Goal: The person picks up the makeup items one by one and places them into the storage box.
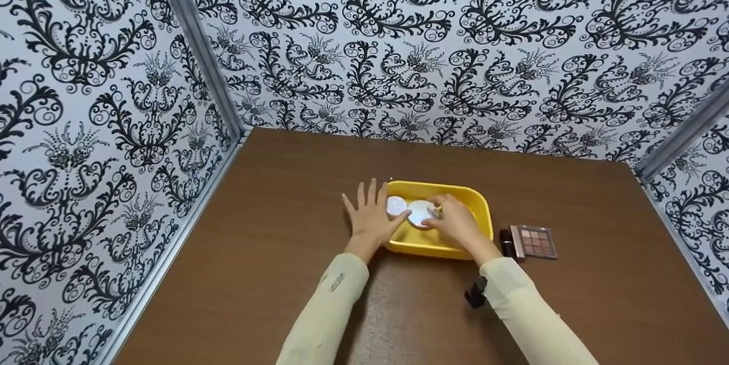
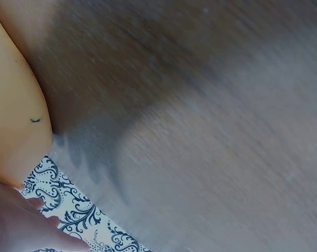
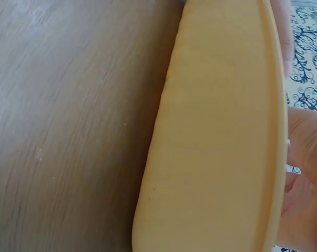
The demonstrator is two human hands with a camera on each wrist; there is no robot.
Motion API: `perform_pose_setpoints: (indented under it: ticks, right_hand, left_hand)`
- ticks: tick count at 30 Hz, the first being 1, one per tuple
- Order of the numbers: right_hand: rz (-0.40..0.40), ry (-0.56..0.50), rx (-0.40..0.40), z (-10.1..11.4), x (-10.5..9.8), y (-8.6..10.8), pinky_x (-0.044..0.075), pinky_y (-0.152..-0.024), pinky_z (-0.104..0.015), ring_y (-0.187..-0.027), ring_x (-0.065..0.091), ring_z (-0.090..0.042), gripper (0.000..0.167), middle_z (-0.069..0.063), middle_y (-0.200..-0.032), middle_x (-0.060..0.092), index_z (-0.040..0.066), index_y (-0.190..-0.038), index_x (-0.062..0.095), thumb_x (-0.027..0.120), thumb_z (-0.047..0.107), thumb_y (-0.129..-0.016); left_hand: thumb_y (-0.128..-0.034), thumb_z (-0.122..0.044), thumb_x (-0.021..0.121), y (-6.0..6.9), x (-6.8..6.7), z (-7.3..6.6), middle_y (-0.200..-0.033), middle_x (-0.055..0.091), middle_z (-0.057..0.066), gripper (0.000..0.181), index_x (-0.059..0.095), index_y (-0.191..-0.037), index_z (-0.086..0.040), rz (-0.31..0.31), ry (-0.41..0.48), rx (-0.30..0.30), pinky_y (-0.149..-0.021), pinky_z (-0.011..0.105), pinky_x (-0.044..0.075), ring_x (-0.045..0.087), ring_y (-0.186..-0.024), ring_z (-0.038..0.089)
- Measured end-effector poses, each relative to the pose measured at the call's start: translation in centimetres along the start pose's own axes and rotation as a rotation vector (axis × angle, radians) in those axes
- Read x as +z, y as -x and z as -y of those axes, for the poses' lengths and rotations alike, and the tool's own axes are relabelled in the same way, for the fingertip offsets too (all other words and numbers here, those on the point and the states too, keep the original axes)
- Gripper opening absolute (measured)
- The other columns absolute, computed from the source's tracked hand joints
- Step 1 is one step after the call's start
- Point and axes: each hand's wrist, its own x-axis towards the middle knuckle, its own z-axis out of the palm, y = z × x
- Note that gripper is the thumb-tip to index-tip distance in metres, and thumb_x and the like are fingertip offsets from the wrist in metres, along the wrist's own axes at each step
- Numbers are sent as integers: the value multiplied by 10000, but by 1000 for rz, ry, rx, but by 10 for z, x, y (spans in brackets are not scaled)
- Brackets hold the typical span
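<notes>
In the head view a yellow plastic tub [image 1: 484, 211] stands on the table with two round white items in it. My left hand [image 1: 370, 220] has its fingers spread at the tub's left side, the thumb reaching over the rim towards the smaller white disc [image 1: 396, 205]. Inside the tub, my right hand [image 1: 457, 221] holds the larger round white container [image 1: 420, 213] by its right edge, between thumb and fingers. The tub's outer wall [image 3: 211, 126] fills much of the right wrist view, with part of the right hand [image 3: 305, 178] beyond its rim.
To the right of the tub lie an eyeshadow palette [image 1: 536, 241] and a dark tube-like item [image 1: 506, 242], side by side. A brown wooden table [image 1: 296, 183] carries everything. Patterned black-and-white panels [image 1: 398, 57] rise behind it and at the sides.
</notes>
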Motion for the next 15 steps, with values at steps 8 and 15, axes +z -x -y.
perform_pose_setpoints:
  ticks: [8,15]
  right_hand:
    - [-9,-64,2,-7,-15,10,534,-956,-523,-1109,640,-400,506,-231,-1192,662,-1,-1293,608,777,212,-866]
    - [-11,-74,16,-12,-28,21,518,-989,-548,-1152,635,-406,523,-225,-1260,649,10,-1332,582,751,237,-891]
  left_hand:
    - [-878,-830,305,0,0,0,-1694,126,44,943,178,-1611,-251,6,1,-1,-1205,696,39,100,-1567,327]
    - [-874,-834,304,0,1,0,-1694,136,41,947,181,-1610,-251,3,-6,-1,-1203,699,53,105,-1566,326]
